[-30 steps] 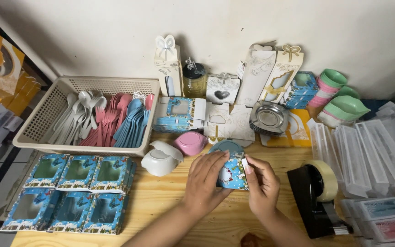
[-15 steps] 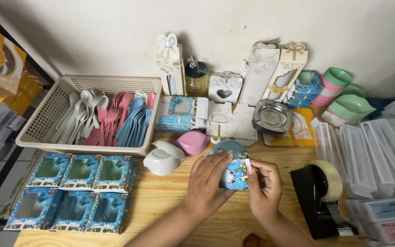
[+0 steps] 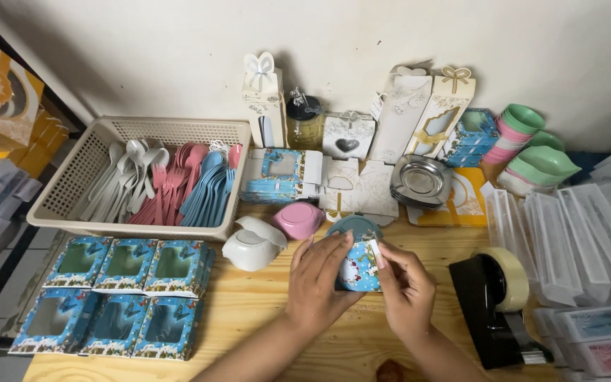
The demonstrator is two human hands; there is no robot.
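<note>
Place: small home craft or party-favour packing workspace
Surface: wooden tabletop (image 3: 263, 332) against plain white wall (image 3: 178, 49)
Stock: rows of blue window boxes (image 3: 118, 293), basket (image 3: 72, 205) of plastic spoons, stacked bowls (image 3: 532, 152)
Samples: white gift boxes (image 3: 404, 106) with bows
Tools: tape dispenser (image 3: 493, 304)

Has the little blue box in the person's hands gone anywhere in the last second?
No. The little blue box stays between both hands, just below the teal lid and left of the tape dispenser.

Blue patterned box (image 3: 359, 269); pink bowl (image 3: 298, 220)
</note>
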